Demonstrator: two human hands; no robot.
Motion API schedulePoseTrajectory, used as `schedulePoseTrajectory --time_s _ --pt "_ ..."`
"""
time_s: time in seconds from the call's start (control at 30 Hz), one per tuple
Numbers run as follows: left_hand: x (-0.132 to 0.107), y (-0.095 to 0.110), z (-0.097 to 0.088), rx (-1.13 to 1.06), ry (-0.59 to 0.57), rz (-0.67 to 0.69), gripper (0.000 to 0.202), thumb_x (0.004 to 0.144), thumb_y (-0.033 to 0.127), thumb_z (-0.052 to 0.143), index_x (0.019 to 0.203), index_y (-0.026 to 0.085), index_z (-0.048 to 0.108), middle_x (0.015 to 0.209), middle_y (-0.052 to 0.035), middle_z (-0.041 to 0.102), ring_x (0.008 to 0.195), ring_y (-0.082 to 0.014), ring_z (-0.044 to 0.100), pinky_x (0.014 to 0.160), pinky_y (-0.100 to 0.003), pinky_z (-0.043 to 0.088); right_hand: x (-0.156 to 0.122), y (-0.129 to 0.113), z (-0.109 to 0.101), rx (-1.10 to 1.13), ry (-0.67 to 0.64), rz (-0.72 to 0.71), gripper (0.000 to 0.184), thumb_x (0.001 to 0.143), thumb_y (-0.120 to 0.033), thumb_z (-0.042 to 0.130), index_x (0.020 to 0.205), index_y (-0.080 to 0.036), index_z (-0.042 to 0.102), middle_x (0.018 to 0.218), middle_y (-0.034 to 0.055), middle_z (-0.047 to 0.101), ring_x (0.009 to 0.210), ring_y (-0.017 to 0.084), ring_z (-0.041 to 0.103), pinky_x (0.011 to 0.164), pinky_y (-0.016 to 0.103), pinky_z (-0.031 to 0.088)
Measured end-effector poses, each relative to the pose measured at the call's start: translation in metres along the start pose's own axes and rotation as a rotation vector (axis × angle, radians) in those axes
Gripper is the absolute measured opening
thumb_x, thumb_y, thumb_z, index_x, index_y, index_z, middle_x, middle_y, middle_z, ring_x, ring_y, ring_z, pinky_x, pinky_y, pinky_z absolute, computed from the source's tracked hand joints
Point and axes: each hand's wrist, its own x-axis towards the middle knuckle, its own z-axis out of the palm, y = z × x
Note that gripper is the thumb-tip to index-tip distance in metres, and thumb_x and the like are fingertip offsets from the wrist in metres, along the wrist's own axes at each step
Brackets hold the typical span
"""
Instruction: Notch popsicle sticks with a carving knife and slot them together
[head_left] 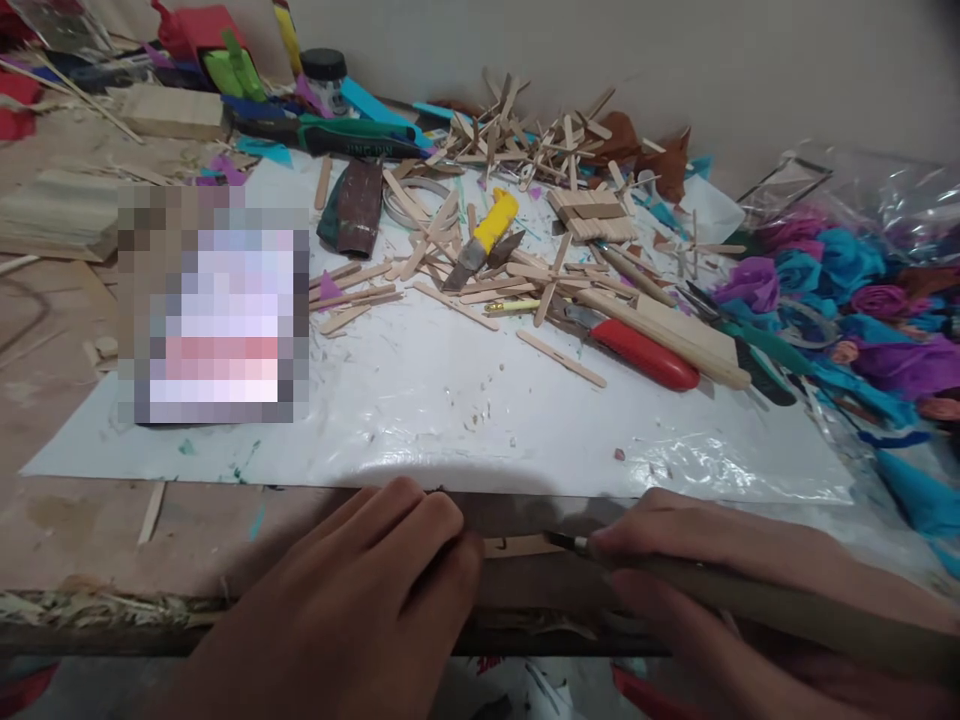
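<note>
A wooden craft stick (517,546) lies near the table's front edge, with a small dark curved mark on its face. My left hand (390,590) is closed over its left end, fingers bent and pressed down, so that end is hidden. From the right, my right hand (720,570) grips a carving tool (780,600) by its long, thick handle. The tool's thin metal tip touches or nearly touches the stick, just right of the mark; its exact blade shape is too small to tell.
Beyond my hands, a white sheet (420,400) carries loose craft sticks (517,130), a red-handled knife (645,355), a yellow-handled blade (487,235) and green-handled scissors (765,350). A blurred-out screen (232,320) stands left. Crepe-paper flowers (885,300) crowd the right. Wood blocks (60,215) lie far left.
</note>
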Motion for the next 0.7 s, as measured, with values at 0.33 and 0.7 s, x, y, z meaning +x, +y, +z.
schedulePoseTrajectory --time_s 0.33,0.7 --pt "0.003 -0.004 0.001 -0.006 0.034 0.023 0.047 0.113 0.008 0.031 0.103 0.017 0.076 0.093 -0.0043 0.073 0.086 -0.0246 0.064 0.076 -0.041 0.054 0.028 -0.029 0.012 0.342 -0.081 0.187 0.03 0.083 -0.048 0.089 0.112 -0.038 0.088 0.098 0.0067 0.087 0.095 0.039 0.085 0.072 0.046 0.075" --pt "0.004 0.002 -0.002 -0.045 0.012 -0.03 0.048 0.113 0.007 0.032 0.101 0.017 0.077 0.101 -0.0058 0.075 0.092 -0.0263 0.066 0.081 -0.044 0.055 0.013 -0.041 0.007 0.274 -0.019 0.292 0.025 0.086 -0.05 0.086 0.109 -0.042 0.089 0.094 0.0041 0.087 0.084 0.035 0.085 0.063 0.04 0.074"
